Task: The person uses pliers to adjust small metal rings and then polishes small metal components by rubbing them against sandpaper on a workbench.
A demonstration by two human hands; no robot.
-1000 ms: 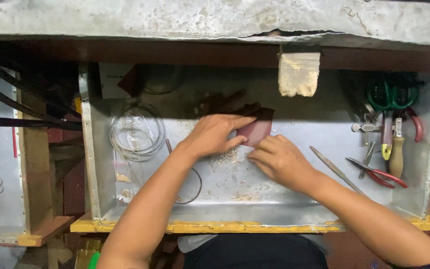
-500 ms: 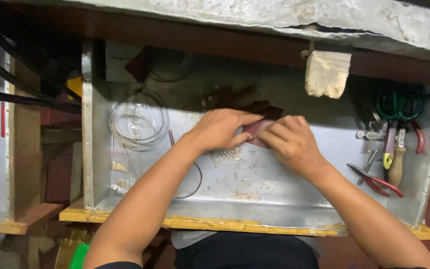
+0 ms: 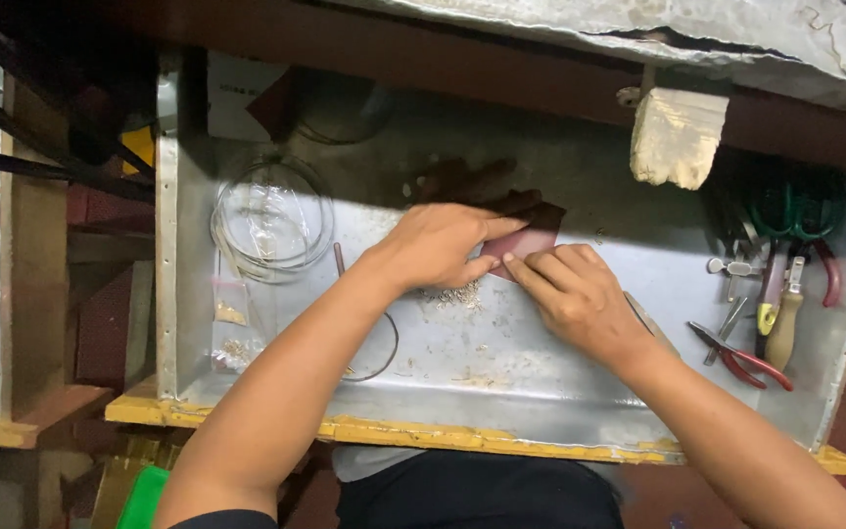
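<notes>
My left hand [image 3: 438, 245] and my right hand [image 3: 570, 294] meet over the middle of the metal tray [image 3: 540, 387] on my bench. Between them lies a small reddish-brown sheet [image 3: 526, 242], flat on the tray floor. My left thumb and fingers close on its near left edge, pinching it; my right fingers press down on its lower right part, curled but not fully closed around it. The far corner of the sheet pokes out dark beyond my fingertips. Just below my left hand is a scatter of tiny pale bits [image 3: 452, 296] on the metal (what they are I cannot tell).

To the left in the tray sits a coil of thin wire [image 3: 271, 216], with two little clear bags [image 3: 230, 328] near its lower edge. A dark wire loop [image 3: 379, 343] runs under my left forearm. Along the right wall lie tools: red-handled pliers [image 3: 741, 358], a wooden-handled tool [image 3: 785, 323] and green-handled scissors [image 3: 785, 211]. A pale block [image 3: 678, 137] hangs from the dark ledge above the tray.
</notes>
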